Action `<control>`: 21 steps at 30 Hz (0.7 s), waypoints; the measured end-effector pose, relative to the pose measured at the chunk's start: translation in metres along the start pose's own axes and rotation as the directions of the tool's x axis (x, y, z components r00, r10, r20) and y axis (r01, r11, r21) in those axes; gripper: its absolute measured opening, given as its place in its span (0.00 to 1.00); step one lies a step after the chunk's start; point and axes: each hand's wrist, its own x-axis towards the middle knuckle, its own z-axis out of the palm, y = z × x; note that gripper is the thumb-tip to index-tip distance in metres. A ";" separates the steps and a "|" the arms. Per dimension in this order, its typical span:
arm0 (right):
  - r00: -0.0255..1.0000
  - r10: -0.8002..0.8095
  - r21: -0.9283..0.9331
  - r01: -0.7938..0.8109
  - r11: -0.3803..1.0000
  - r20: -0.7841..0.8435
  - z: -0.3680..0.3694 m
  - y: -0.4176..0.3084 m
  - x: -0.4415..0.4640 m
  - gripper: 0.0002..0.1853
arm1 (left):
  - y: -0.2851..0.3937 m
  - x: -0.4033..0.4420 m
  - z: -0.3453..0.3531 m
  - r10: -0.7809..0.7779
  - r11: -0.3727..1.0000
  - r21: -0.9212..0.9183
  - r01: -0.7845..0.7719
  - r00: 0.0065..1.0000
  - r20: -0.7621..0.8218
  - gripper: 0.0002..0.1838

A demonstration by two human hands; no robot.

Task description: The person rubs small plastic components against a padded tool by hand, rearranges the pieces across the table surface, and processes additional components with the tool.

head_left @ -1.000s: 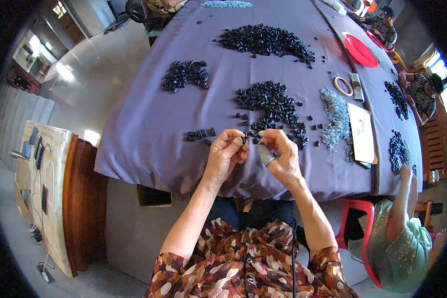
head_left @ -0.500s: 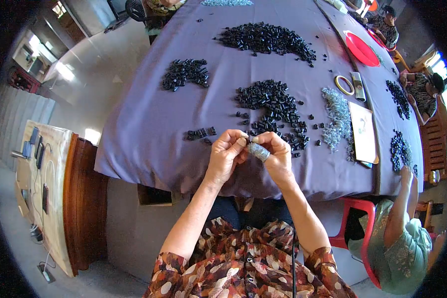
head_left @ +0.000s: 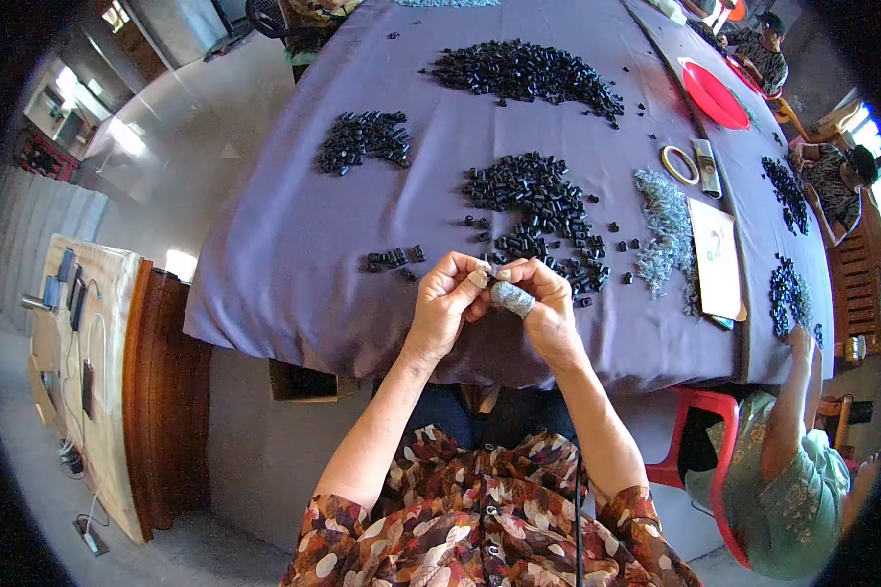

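My left hand (head_left: 447, 301) and my right hand (head_left: 538, 305) meet fingertip to fingertip over the near edge of the purple cloth (head_left: 294, 225). The left thumb and fingers pinch a small black piece, mostly hidden. My right fingers are closed against it; whether they grip it or something else is too small to tell. A grey wrap (head_left: 512, 299) covers my right thumb. Just beyond the hands lies a pile of small black pieces (head_left: 524, 186), with a short row of black pieces (head_left: 390, 258) to the left.
More black piles (head_left: 529, 76) (head_left: 364, 140) lie farther back. Clear small parts (head_left: 664, 230), a printed sheet (head_left: 717, 259), a tape ring (head_left: 679, 165) and a red tray (head_left: 713, 95) are to the right. A person in green (head_left: 803, 499) sits right by a red chair (head_left: 722, 470); other people sit beyond.
My right hand has moved left, from apart to touching the left hand's fingertips, and its fingers have closed. Over the last half second the hands have barely moved.
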 end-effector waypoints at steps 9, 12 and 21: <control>0.999 0.040 0.063 -0.038 0.997 -0.023 0.003 0.001 0.000 0.05 | -0.001 0.000 0.000 0.008 0.999 0.039 -0.008 1.000 -0.003 0.03; 0.994 0.101 0.072 -0.099 0.993 -0.036 0.003 -0.002 0.001 0.04 | -0.002 0.000 0.001 0.025 0.999 0.046 -0.025 1.000 -0.003 0.02; 0.981 0.192 -0.005 -0.192 0.981 0.025 -0.006 -0.006 0.004 0.05 | 0.000 -0.001 0.001 0.039 0.995 0.089 -0.038 0.999 -0.002 0.04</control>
